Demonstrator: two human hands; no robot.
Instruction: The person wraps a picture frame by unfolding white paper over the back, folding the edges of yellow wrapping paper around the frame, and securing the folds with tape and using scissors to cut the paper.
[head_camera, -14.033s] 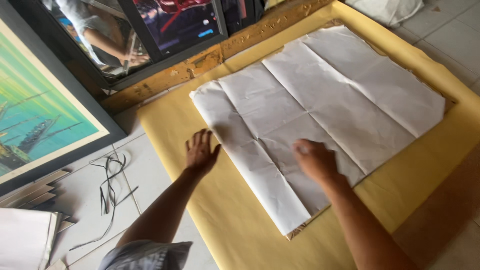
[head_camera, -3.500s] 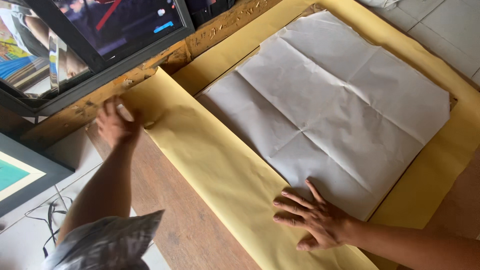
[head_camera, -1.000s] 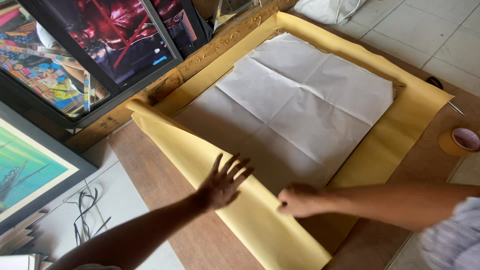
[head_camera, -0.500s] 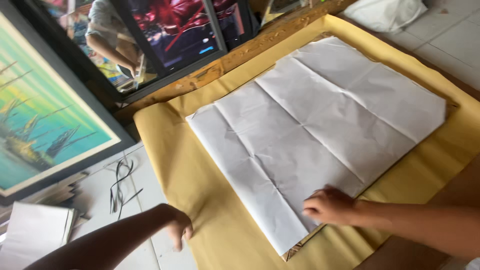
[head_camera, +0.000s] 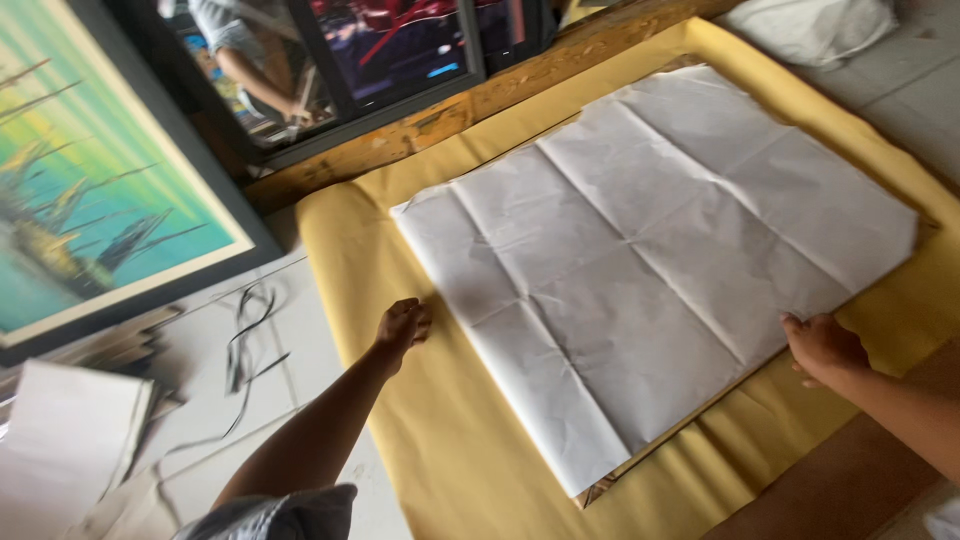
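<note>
Teal and yellow fill the large dark-framed painting (head_camera: 95, 190) leaning at the far left, with a pale stack of sheets (head_camera: 60, 450) and loose black straps (head_camera: 245, 345) on the tiled floor (head_camera: 200, 400) below it. Next comes the yellow-brown wrapping paper (head_camera: 400, 420), spread flat, its left edge lying on the floor tiles. The left hand (head_camera: 403, 325) rests on this paper just beside the left edge of the white creased sheet (head_camera: 640, 260); its grip is narrow, fingers curled under, holding nothing. The white sheet covers a flat panel lying on the middle of the yellow paper, one corner of the panel peeking out at the near edge. At the sheet's right near edge, the right hand (head_camera: 822, 345) touches it, fingers bent over the rim; whether it pinches the sheet I cannot tell. A white bag (head_camera: 810, 25) sits beyond the far right corner.
</note>
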